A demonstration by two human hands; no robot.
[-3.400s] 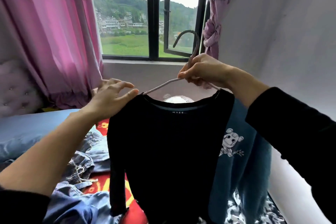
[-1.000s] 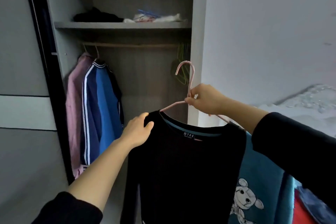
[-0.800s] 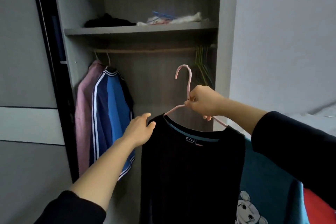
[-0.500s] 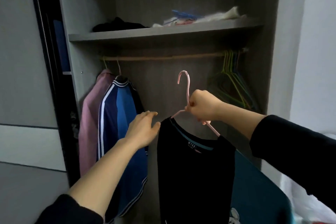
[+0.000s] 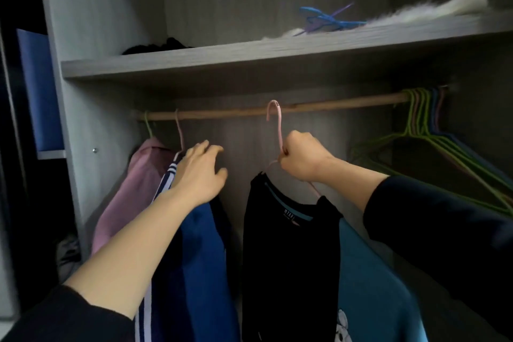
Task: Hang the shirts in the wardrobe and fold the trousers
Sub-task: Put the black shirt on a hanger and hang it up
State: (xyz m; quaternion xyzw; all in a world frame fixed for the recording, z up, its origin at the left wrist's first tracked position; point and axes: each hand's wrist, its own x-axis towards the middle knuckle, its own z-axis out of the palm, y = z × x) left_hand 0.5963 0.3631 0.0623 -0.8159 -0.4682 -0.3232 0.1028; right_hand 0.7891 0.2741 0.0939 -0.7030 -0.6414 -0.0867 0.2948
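Inside the wardrobe (image 5: 91, 22), a blue striped jacket (image 5: 200, 258) and pink top (image 5: 130, 189) crowd the left end of the rail (image 5: 333, 105) under the shelf (image 5: 249, 55), and empty hangers (image 5: 433, 144) bunch at its right end. The black shirt (image 5: 288, 272) hangs mid-rail on a pink hanger (image 5: 278, 125) (hook looks over the rail, hard to say), with the right hand (image 5: 304, 159) fisted round its neck. The left hand (image 5: 198, 175) is spread loose against the jacket. The collar label (image 5: 288, 214) reads MTEE.

Black long sleeves (image 5: 444, 219) (both pushed up), bare forearms.

Black shirt (image 5: 291, 258) hem cut off btm edge; white stuff (image 5: 444, 10) on shelf (image 5: 249, 55) blurred.
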